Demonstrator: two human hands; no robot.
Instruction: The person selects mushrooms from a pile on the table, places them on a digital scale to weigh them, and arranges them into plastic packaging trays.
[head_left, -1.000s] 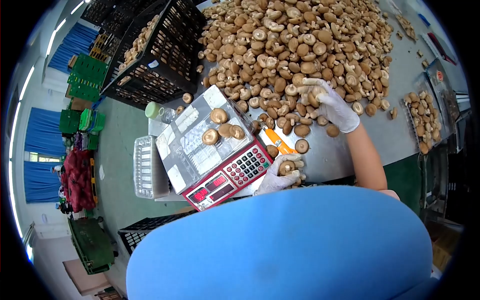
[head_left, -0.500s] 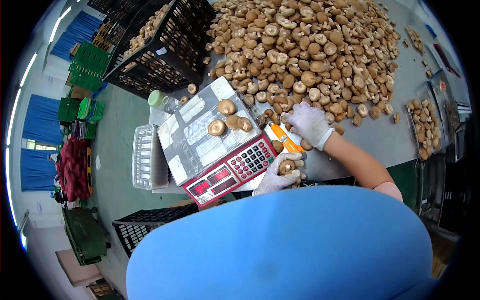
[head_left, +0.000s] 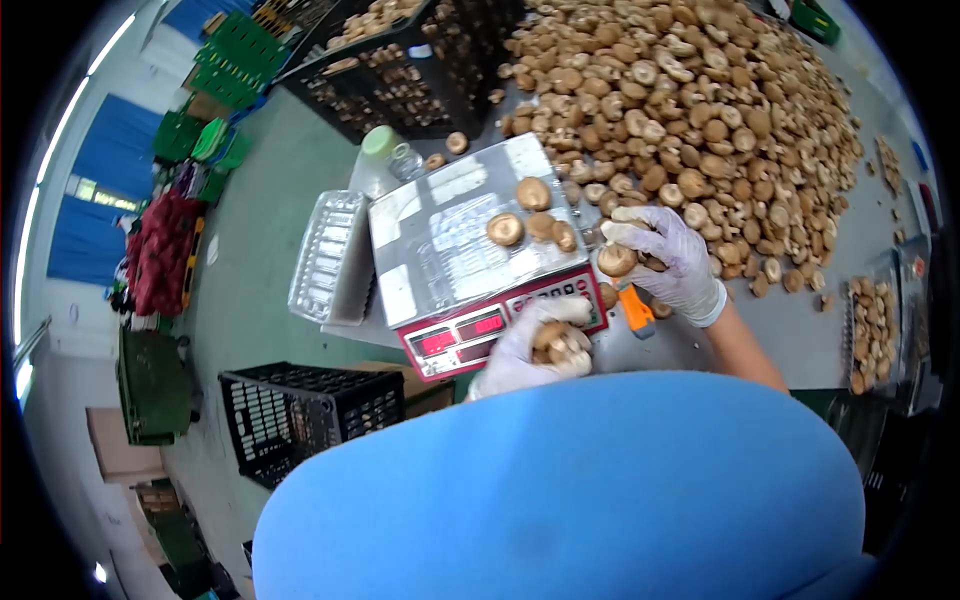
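L hand [head_left: 522, 358]: fingers curled round a few mushrooms [head_left: 556, 345], over the scale's keypad; contact w/ the keys, can't tell. A loose grip could drop one there, or a knuckle press a key. Just beyond those fingers, four loose mushrooms [head_left: 505, 229] sit on the scale [head_left: 405, 290]; a bump might roll one off. R hand [head_left: 678, 265]: fingers grasping a mushroom [head_left: 616, 260]; orange tool [head_left: 636, 308] just nearer the body, so a low sweep could knock it. Pile [head_left: 690, 120] beyond R fingers might slide if nudged.

Surface/room: well left of both hands' fingers, blue curtains [head_left: 110, 150], green bin [head_left: 152, 385], then clear trays [head_left: 330, 258] near L fingers; grey metal tabletop [head_left: 770, 345] right of R fingers.
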